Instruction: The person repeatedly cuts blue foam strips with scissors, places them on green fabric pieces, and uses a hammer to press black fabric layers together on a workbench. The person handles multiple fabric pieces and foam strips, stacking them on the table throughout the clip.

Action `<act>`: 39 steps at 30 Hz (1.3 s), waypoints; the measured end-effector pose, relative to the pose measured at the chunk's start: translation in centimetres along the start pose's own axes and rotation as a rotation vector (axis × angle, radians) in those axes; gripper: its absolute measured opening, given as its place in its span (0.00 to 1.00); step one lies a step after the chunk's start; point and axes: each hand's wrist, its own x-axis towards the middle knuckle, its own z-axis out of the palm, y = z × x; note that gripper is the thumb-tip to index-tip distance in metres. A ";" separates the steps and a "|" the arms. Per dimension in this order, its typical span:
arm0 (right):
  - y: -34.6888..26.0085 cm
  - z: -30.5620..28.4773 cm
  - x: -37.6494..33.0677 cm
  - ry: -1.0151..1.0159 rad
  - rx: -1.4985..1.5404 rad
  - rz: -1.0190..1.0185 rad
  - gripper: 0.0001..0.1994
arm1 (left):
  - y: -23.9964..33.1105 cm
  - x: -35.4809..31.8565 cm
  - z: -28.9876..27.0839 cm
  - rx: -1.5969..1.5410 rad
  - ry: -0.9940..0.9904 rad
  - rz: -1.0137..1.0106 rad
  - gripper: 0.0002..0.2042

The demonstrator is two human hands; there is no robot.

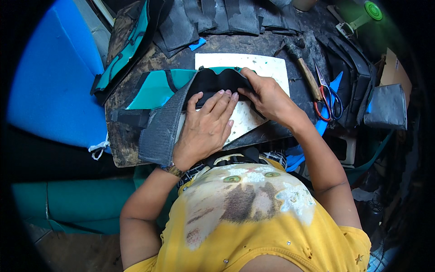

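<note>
Black fabric piece [217, 84], with a wavy, scalloped upper edge and a matte, slightly creased face, lies across the middle of the dark, stained work surface [131, 149], partly over a white board [267, 65] that sits beneath it. It is joined on its left to a teal panel [156, 88] crossed by a dark strap, and a grey ribbed band [161, 129] runs down from it toward the surface's near edge, where it hangs a little over. The left hand [206, 127] lies flat and open on the work, fingers spread and pointing away from the person, pressing on the lower rim of the black piece and the white board. The right hand [267, 97] rests just beside it, its fingers bent and pinched on the right end of the black piece, so the two hands nearly touch at the fingertips. A hammer [301, 61] with a wooden handle lies to the right of the board, and red-handled scissors [327, 97] lie closed just beyond it. More dark cut pieces [226, 16] are stacked along the far edge of the surface, and another teal and black panel [127, 50] leans at the upper left, next to a blue foam cushion [54, 81].
</note>
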 end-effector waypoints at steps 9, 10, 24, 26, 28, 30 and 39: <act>-0.3 -1.2 0.6 -0.132 -0.170 -0.106 0.15 | 0.1 0.2 0.2 -0.044 0.045 -0.025 0.25; -0.2 -1.3 0.8 -0.163 -0.176 -0.097 0.16 | 0.1 0.2 0.2 -0.052 0.050 -0.031 0.24; 0.8 -2.1 1.8 -0.112 -0.193 0.156 0.20 | -0.1 1.6 0.2 -0.246 0.110 0.095 0.24; 0.8 -3.4 1.8 -0.098 0.008 0.289 0.16 | -0.3 1.7 0.1 -0.284 0.125 0.081 0.24; 0.9 -4.6 0.8 -0.123 0.275 0.500 0.13 | -0.4 1.7 0.1 -0.307 0.118 0.073 0.24; 0.9 -3.5 -0.9 -0.068 0.679 0.516 0.08 | -0.6 1.8 0.1 -0.296 0.105 0.083 0.24; 1.7 -1.2 -1.4 0.083 0.291 0.249 0.11 | -0.1 1.9 -0.1 -0.197 0.044 0.092 0.26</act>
